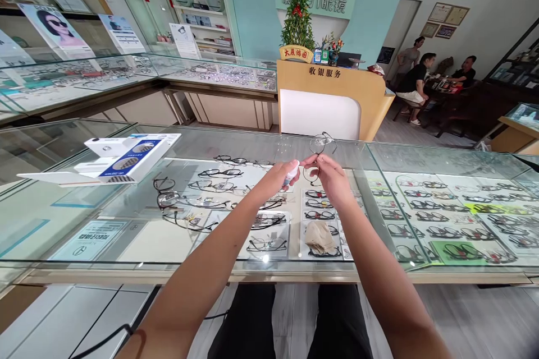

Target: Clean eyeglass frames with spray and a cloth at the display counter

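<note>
My left hand (275, 178) is closed around a small white bottle (292, 171), its top pointing up and to the right. In my right hand (330, 176) is a pair of thin-rimmed round eyeglasses (319, 144), held near the middle and turned on end, one lens above the fingers and the other below. Both hands are close together over the glass counter (168, 249). Below my right forearm, a crumpled beige cloth (320, 237) lies on the glass. Some dark-framed eyeglasses (169, 198) rest on the counter to the left.
A white and blue display box (126, 161) stands open at the counter's left. Rows of eyeglasses (438, 217) lie inside the case. Beyond are a wooden cashier desk (332, 79) with a plant (297, 22), more glass cases, and several people at a table at the far right.
</note>
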{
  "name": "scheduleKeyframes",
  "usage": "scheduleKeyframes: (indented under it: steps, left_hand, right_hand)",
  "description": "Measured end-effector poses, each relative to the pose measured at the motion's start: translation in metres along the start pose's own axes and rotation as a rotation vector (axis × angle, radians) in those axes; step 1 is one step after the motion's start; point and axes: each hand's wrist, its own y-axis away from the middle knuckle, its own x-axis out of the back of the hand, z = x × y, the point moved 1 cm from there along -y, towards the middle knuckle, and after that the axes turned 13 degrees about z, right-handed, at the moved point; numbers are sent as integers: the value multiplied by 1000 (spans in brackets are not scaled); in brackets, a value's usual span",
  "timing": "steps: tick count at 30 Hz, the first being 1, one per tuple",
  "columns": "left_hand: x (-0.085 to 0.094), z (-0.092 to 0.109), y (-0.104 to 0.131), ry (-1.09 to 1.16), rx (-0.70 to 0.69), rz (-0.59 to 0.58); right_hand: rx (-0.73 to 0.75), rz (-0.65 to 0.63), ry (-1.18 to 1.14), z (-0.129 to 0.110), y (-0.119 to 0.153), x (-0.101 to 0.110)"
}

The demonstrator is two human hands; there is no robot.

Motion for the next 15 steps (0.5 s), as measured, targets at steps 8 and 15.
scheduleKeyframes:
  steps: [8,15]
  left_hand:
    - [-3,6,9,-22,37,-40]
    - [21,30,16,264,-85,173]
  right_hand:
    - [-22,60,-58,-4,0,-1]
    - [-12,124,-65,1,-7,10]
